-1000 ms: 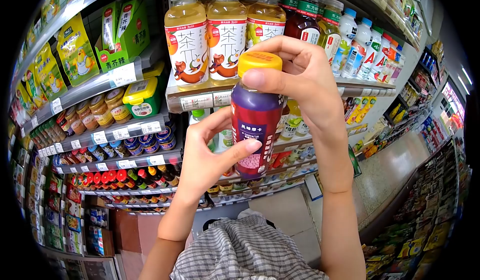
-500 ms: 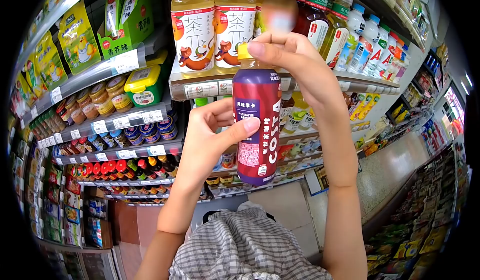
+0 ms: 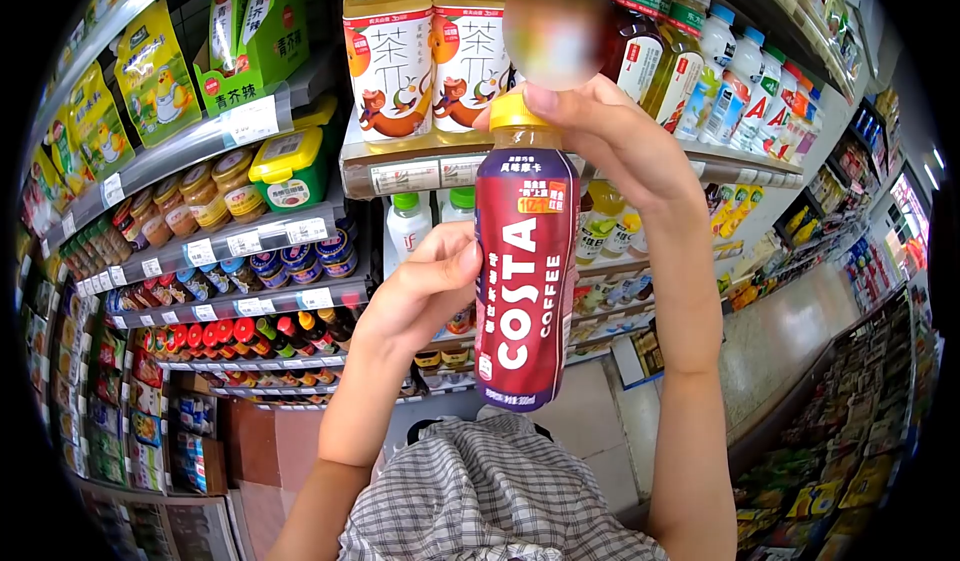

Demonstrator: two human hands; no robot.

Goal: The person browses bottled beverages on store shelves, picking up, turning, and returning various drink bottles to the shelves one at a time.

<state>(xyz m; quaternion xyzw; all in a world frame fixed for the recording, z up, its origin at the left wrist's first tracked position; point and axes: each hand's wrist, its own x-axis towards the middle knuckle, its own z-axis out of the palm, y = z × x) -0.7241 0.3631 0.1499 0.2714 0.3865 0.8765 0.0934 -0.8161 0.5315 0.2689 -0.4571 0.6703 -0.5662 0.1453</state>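
Note:
A red and purple Costa coffee bottle [image 3: 527,291] with a yellow cap [image 3: 515,113] stands upright in front of me, its large white lettering facing me. My right hand [image 3: 610,136] grips it at the cap, thumb across the cap's near side. My left hand [image 3: 425,286] is closed around the bottle's left side, with the thumb at the label's edge and the other fingers partly hidden behind. Just beyond the bottle is a shelf with large tea bottles [image 3: 388,61].
Dark and pale drink bottles [image 3: 722,71] line the shelf at the right. On the left, shelves hold jars [image 3: 240,193], a green and yellow tub [image 3: 290,169] and yellow packets [image 3: 155,76]. Packaged goods [image 3: 830,461] fill a low display at lower right; a tiled aisle floor [image 3: 780,361] runs beside it.
The bottle has been turned so the big brand lettering faces me, and it sits slightly lower. My left thumb has moved from the label's front to its left edge.

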